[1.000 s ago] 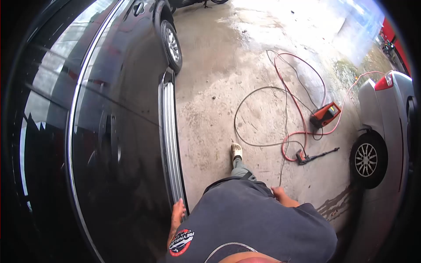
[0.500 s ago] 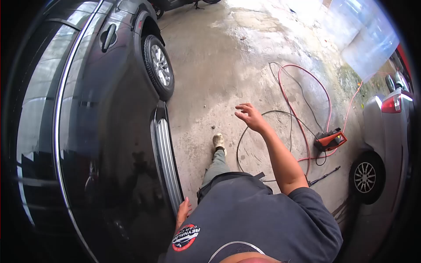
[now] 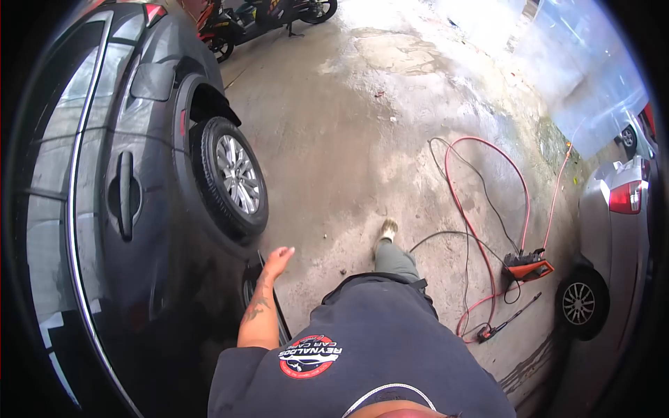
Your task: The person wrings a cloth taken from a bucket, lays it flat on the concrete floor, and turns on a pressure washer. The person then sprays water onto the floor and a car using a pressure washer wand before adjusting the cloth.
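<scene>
My left hand (image 3: 279, 261) is out in front of my body, beside the dark car (image 3: 157, 258) on the left. Its fingers look loosely curled in, with nothing visible in them. It appears over the concrete floor, nearest to the car's rear wheel (image 3: 239, 174) and running board (image 3: 279, 313). Whether it touches the car I cannot tell, though a gap shows between hand and tyre. My right hand is out of view. One foot in a light shoe (image 3: 389, 228) is ahead of me on the floor.
On the right floor stands an orange and black machine (image 3: 528, 266) with a red hose (image 3: 524, 184) and dark cable looped around. A spray lance (image 3: 512, 317) lies near it. A silver car (image 3: 620, 237) stands at the right. A motorcycle (image 3: 261, 21) is parked at the back left.
My left hand has swung forward from beside my hip. My right hand, raised in front before, has dropped out of view. I have moved forward along the dark car; more of the motorcycle shows.
</scene>
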The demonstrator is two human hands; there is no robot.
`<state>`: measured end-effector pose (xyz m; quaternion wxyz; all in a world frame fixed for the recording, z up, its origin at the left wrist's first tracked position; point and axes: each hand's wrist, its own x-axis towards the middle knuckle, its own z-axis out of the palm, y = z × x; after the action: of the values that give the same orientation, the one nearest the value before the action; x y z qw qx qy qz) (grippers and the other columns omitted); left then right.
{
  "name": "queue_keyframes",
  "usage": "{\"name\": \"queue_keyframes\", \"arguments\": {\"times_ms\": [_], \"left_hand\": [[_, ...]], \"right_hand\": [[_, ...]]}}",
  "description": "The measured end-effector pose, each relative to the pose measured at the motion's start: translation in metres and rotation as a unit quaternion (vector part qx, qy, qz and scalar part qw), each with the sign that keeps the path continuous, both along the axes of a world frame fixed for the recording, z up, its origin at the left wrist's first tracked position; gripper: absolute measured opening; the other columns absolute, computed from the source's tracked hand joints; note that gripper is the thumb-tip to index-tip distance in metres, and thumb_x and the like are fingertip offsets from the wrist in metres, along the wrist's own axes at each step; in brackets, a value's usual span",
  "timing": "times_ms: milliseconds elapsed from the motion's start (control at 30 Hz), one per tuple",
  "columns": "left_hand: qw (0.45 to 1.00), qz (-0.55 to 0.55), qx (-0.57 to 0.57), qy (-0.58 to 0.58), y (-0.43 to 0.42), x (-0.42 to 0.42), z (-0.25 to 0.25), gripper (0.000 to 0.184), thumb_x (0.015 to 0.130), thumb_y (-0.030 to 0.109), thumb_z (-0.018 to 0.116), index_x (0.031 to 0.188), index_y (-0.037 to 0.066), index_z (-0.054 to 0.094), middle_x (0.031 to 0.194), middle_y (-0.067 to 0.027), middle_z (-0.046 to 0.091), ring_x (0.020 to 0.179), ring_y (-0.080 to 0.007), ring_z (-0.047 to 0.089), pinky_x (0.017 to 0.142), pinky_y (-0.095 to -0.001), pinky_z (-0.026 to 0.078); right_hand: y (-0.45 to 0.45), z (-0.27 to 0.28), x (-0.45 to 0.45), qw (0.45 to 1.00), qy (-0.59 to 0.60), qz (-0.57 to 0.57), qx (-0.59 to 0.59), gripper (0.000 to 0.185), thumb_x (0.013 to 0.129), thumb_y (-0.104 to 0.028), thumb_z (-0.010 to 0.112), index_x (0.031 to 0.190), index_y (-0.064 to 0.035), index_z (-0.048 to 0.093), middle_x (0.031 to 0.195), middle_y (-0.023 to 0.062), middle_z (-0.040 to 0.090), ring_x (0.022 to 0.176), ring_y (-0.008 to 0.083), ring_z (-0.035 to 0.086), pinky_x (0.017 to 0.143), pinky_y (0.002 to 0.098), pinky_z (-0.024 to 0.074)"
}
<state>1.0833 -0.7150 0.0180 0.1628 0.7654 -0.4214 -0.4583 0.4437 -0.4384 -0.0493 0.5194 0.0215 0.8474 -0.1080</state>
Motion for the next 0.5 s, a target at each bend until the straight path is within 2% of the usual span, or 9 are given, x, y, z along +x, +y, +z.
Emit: {"name": "queue_keyframes", "arguments": {"times_ms": [33,133,200,300,367,400,433,467,500], "left_hand": [[1.0,0.009,-0.013,-0.018,-0.05,-0.018,0.03,0.059,0.086,0.049,0.058,0.117,-0.001,0.058,0.114,-0.0174,0.063,0.108,-0.0257,0.059,0.093,-0.0344,0.043],[0.995,0.015,-0.082,-0.056,-0.16,-0.04,0.031,0.057,0.09,0.051,0.047,0.113,0.001,0.06,0.107,-0.0181,0.064,0.105,-0.0286,0.06,0.089,-0.0364,0.044],[0.994,0.054,-0.077,-0.046,-0.212,-0.061,0.017,0.056,0.091,0.051,0.046,0.111,0.001,0.061,0.106,-0.019,0.064,0.104,-0.031,0.059,0.088,-0.0376,0.044],[0.998,0.048,-0.005,-0.027,-0.253,-0.084,-0.025,0.056,0.091,0.053,0.044,0.109,0.003,0.062,0.105,-0.0202,0.064,0.103,-0.0345,0.059,0.087,-0.0396,0.043],[0.993,-0.018,0.108,-0.036,-0.273,-0.112,-0.01,0.064,0.091,0.058,0.038,0.112,0.002,0.061,0.111,-0.0221,0.061,0.108,-0.0363,0.056,0.092,-0.0409,0.042],[0.988,-0.036,0.146,-0.038,-0.281,-0.118,-0.019,0.068,0.09,0.06,0.035,0.114,0.002,0.06,0.116,-0.0226,0.059,0.112,-0.0369,0.053,0.095,-0.0416,0.04],[0.98,-0.056,0.185,-0.042,-0.288,-0.12,-0.033,0.072,0.09,0.062,0.032,0.117,0.001,0.059,0.12,-0.0231,0.057,0.117,-0.0376,0.051,0.098,-0.0424,0.038],[0.976,-0.047,0.206,-0.042,-0.298,-0.119,-0.044,0.074,0.09,0.063,0.031,0.118,0.001,0.058,0.122,-0.0233,0.055,0.119,-0.0379,0.049,0.099,-0.0426,0.037],[0.972,-0.038,0.228,-0.043,-0.31,-0.118,-0.056,0.075,0.089,0.064,0.03,0.119,0.0,0.057,0.124,-0.0235,0.053,0.121,-0.0382,0.047,0.101,-0.0428,0.035]], "right_hand": [[-0.015,-0.005,0.004,1.0,-0.009,-0.021,0.015,0.057,0.084,-0.037,0.061,0.129,-0.007,0.045,0.097,0.0135,0.059,0.069,0.0235,0.057,0.053,0.0379,0.0451],[-0.103,-0.03,0.012,0.998,-0.039,-0.052,0.026,0.062,0.083,-0.041,0.062,0.132,-0.0083,0.041,0.102,0.0139,0.058,0.072,0.0247,0.058,0.054,0.0382,0.0457],[-0.19,-0.049,0.01,0.997,-0.055,-0.053,0.0,0.066,0.083,-0.043,0.063,0.134,-0.0092,0.039,0.105,0.0142,0.057,0.074,0.0256,0.058,0.055,0.0384,0.0461],[-0.39,-0.038,0.01,0.99,-0.037,-0.004,-0.138,0.072,0.082,-0.047,0.063,0.137,-0.0106,0.036,0.11,0.0147,0.056,0.077,0.0268,0.059,0.057,0.0387,0.0467],[-0.548,0.014,0.024,0.972,-0.014,0.073,-0.221,0.076,0.08,-0.042,0.068,0.14,-0.012,0.033,0.111,0.0146,0.058,0.08,0.0222,0.06,0.066,0.0341,0.0485],[-0.614,-0.021,0.007,0.935,0.002,0.157,-0.317,0.07,0.082,-0.044,0.065,0.137,-0.0127,0.037,0.108,0.0094,0.059,0.08,0.018,0.058,0.062,0.0324,0.0449],[-0.683,0.0,0.007,0.898,0.009,0.207,-0.387,0.067,0.084,-0.037,0.065,0.138,-0.0093,0.036,0.107,0.0106,0.06,0.082,0.0163,0.058,0.063,0.0287,0.0448],[-0.744,0.036,0.017,0.849,0.065,0.254,-0.458,0.059,0.087,-0.03,0.062,0.136,-0.0062,0.039,0.104,0.0099,0.06,0.084,0.0147,0.058,0.065,0.0255,0.0445],[-0.796,0.078,0.028,0.829,0.063,0.266,-0.488,0.056,0.088,-0.029,0.061,0.135,-0.0062,0.041,0.105,0.01,0.06,0.086,0.0149,0.058,0.067,0.0259,0.0447]]}}
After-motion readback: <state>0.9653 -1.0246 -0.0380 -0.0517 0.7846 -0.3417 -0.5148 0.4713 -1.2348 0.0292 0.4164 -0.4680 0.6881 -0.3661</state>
